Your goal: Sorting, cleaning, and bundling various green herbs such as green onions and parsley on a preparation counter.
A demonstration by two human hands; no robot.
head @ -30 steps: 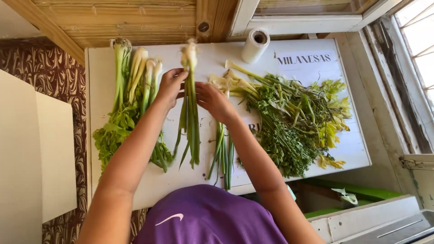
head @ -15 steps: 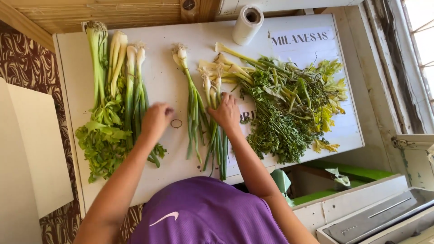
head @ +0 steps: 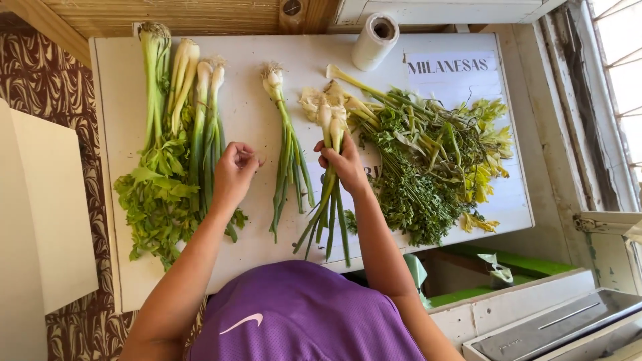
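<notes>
Fingers [head: 336,155] of the right hand [head: 344,166] are closed around a bunch of spring onions [head: 328,200], bulbs above the grip, green tops trailing below onto the white tabletop [head: 120,80]. Left hand [head: 234,170] fingers [head: 249,155] are pinched nearly shut on something too small to identify. Between both hands lies a second onion bunch [head: 289,154]. Leafy herbs [head: 428,167] lie just right of the gripping fingers.

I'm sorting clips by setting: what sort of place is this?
Probably a greengrocer's prep table: spring onions in the right hand, a heap of parsley, and a roll of bags.
</notes>
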